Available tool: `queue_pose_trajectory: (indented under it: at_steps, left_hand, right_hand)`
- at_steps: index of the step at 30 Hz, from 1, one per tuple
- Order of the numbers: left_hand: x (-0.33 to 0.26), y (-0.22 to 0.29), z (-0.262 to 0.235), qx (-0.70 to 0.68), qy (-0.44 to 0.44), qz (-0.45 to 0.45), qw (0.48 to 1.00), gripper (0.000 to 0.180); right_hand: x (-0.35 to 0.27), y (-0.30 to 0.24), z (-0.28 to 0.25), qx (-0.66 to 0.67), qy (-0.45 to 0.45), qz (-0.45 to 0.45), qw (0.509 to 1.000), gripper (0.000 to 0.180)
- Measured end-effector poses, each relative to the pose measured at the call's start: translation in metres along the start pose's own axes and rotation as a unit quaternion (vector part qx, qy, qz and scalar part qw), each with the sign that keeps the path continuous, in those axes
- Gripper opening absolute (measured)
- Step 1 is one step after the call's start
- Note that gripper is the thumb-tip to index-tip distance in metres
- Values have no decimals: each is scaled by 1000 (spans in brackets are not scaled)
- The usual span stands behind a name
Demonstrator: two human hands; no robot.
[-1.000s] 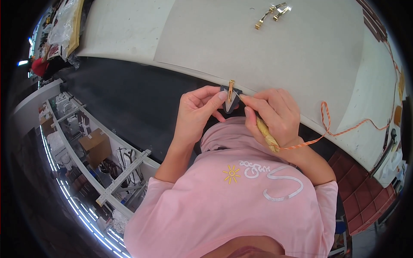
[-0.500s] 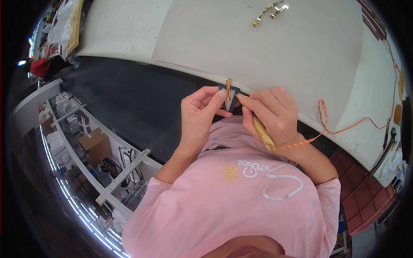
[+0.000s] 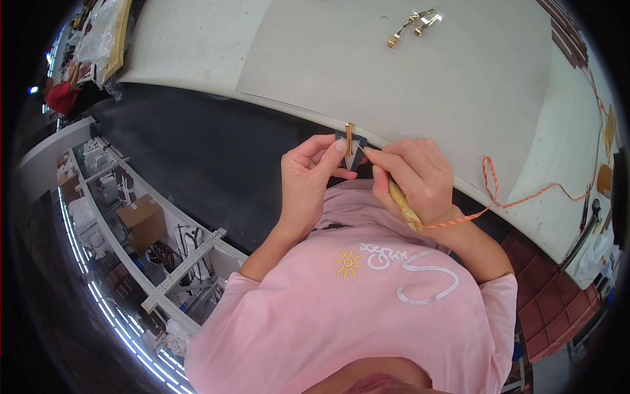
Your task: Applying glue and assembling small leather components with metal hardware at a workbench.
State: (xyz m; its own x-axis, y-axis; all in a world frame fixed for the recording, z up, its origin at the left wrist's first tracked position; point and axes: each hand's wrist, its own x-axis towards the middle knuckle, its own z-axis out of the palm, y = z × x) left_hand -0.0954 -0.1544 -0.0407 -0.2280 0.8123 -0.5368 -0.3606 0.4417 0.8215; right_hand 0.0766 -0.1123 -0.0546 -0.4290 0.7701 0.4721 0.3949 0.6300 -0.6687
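Observation:
Between thumb and fingers, my left hand [image 3: 310, 172] holds a small dark piece [image 3: 361, 140] with a pale pointed triangle on it. A gold metal clasp [image 3: 350, 129] lies along the middle of that piece, its top end sticking up past the edge. My right hand [image 3: 420, 178] grips a corded pen-like tool [image 3: 402, 200] with a yellow-wrapped handle. Its thin tip meets or nearly meets the dark piece beside the clasp; I cannot tell whether they touch. Both hands are at the table's near edge, in front of my pink shirt.
Several gold clasps [image 3: 412, 27] lie on the grey sheet [image 3: 394, 85] covering the white table. An orange-striped cord [image 3: 525, 204] runs from the tool to the right. Brown strips [image 3: 566, 33] lie far right, plastic-wrapped material [image 3: 98, 39] far left. A rack with a cardboard box [image 3: 141, 222] stands left.
Both hands and the held piece sit slightly lower and farther right in the picture, with the whole view shifted a little. The grips on the dark piece and the tool look the same.

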Motion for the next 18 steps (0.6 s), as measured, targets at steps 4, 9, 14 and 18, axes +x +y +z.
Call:
queue_pose_trajectory:
  at_steps: [4, 9, 14, 18]
  left_hand:
    - [2, 1, -1, 19, -22, 6, 1000, 16]
    - [1, 2, 0, 22, -18, 7, 1000, 15]
    - [1, 2, -1, 21, -20, 3, 1000, 15]
    - [1, 0, 1, 3, -7, 7, 1000, 11]
  right_hand:
    - [-1, -1, 2, 45, 39, 29, 998, 24]
    - [3, -2, 4, 10, 33, 14, 999, 25]
    - [3, -3, 5, 3, 36, 18, 999, 25]
    - [4, -3, 6, -2, 35, 22, 999, 24]
